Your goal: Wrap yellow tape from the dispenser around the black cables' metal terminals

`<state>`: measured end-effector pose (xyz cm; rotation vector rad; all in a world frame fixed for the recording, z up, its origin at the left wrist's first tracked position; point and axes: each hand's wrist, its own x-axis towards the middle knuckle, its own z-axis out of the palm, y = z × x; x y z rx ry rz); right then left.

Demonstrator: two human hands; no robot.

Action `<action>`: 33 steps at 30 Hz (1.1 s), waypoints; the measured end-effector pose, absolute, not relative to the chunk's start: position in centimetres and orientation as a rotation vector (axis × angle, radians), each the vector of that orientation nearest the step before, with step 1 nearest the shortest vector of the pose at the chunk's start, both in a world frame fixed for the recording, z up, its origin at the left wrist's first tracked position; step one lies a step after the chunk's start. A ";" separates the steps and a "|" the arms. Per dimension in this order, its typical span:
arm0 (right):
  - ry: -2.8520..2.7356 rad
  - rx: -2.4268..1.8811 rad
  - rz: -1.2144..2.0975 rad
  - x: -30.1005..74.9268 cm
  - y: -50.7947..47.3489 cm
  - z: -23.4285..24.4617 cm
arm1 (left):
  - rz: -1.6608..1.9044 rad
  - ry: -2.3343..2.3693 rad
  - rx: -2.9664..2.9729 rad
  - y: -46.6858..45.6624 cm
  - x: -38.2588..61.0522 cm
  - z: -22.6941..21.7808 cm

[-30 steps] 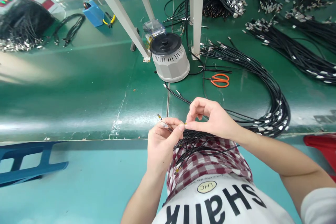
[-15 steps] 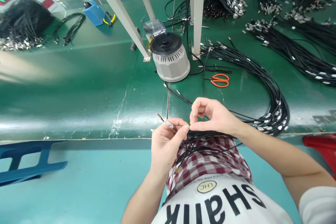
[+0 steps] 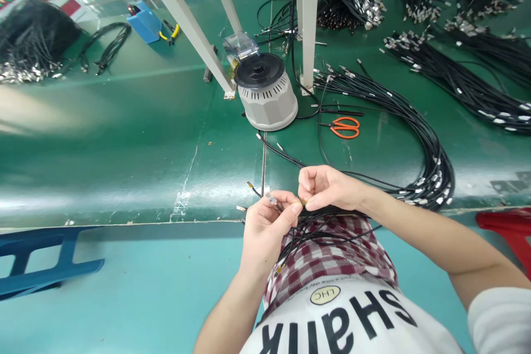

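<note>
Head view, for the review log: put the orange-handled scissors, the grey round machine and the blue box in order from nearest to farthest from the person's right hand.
From the right hand:
1. Orange-handled scissors, on the green surface just beyond the hand.
2. Grey round machine, farther on, to the hand's far left.
3. Blue box, farthest, toward the top left.
</note>
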<state>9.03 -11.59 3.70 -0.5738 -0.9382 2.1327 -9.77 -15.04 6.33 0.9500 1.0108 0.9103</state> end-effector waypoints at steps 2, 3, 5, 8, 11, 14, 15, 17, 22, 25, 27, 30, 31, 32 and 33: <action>-0.961 -0.590 2.135 9.8 -11.6 3.7 | 0.890 0.999 0.931 -15.0 -9.7 6.3; -0.964 -0.593 2.124 10.3 -11.6 3.7 | 0.890 0.996 0.925 -14.9 -9.7 6.3; -0.940 -0.604 2.060 11.5 -11.5 3.7 | 0.931 1.010 0.905 -14.6 -9.8 6.4; -0.944 -0.706 1.864 12.7 -11.4 4.3 | 1.007 1.040 0.891 -14.2 -10.0 6.6; -1.160 -0.846 1.681 12.5 -11.7 5.9 | 0.974 1.039 0.927 -14.1 -9.9 6.9; -1.424 -0.961 1.566 11.1 -12.2 7.8 | 0.946 1.047 0.936 -14.3 -9.7 6.9; -1.479 -0.996 1.529 10.6 -12.4 8.3 | 0.941 1.051 0.938 -14.4 -9.7 6.8; -1.523 -1.053 1.450 9.8 -12.7 8.9 | 0.939 1.060 0.954 -14.5 -9.7 6.8; -1.440 -1.142 1.306 9.7 -12.9 8.9 | 1.008 0.985 0.941 -14.7 -9.7 7.0; -1.335 -1.176 1.329 10.2 -12.8 8.7 | 1.055 0.902 0.949 -14.9 -9.7 7.4; -1.285 -1.172 1.410 10.4 -12.8 8.7 | 1.060 0.891 0.977 -15.1 -9.7 7.4; -1.262 -1.134 1.519 10.2 -12.8 8.8 | 1.029 0.910 1.006 -15.2 -9.7 7.1; -1.258 -1.123 1.534 10.0 -12.7 8.8 | 1.014 0.914 1.012 -15.3 -9.7 7.1; -1.256 -1.113 1.540 9.8 -12.7 8.8 | 1.001 0.914 1.016 -15.3 -9.7 7.0; -1.255 -1.103 1.540 9.6 -12.6 8.8 | 0.991 0.913 1.020 -15.3 -9.7 7.0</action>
